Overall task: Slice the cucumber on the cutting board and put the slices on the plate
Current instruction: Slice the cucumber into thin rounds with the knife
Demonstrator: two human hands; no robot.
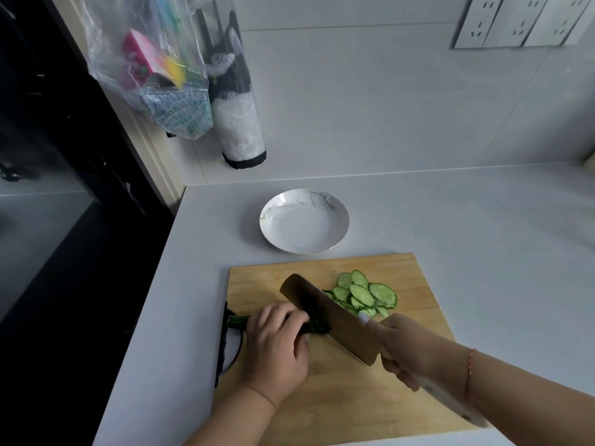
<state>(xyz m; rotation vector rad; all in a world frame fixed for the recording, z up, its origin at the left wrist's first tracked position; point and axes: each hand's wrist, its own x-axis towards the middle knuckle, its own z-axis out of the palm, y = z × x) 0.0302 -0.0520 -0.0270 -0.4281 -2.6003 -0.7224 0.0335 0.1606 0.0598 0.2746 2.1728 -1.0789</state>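
Note:
A dark green cucumber [239, 321] lies across the left part of the wooden cutting board [415, 320]. My left hand [279, 344] holds it down with curled fingers, hiding most of it. My right hand [404, 346] grips the handle of a broad cleaver [325, 313], whose blade stands against the cucumber's cut end beside my left fingers. Several thin slices [363, 294] lie in an overlapping heap on the board, right of the blade. A white marbled plate [304, 220] with nothing on it sits on the counter behind the board.
The grey counter's edge [141, 317] drops off just left of the board, with a dark floor below. Plastic bags [154, 66] and a roll [238, 123] hang on the wall at the back left. A black strap-like item [225, 346] lies at the board's left edge.

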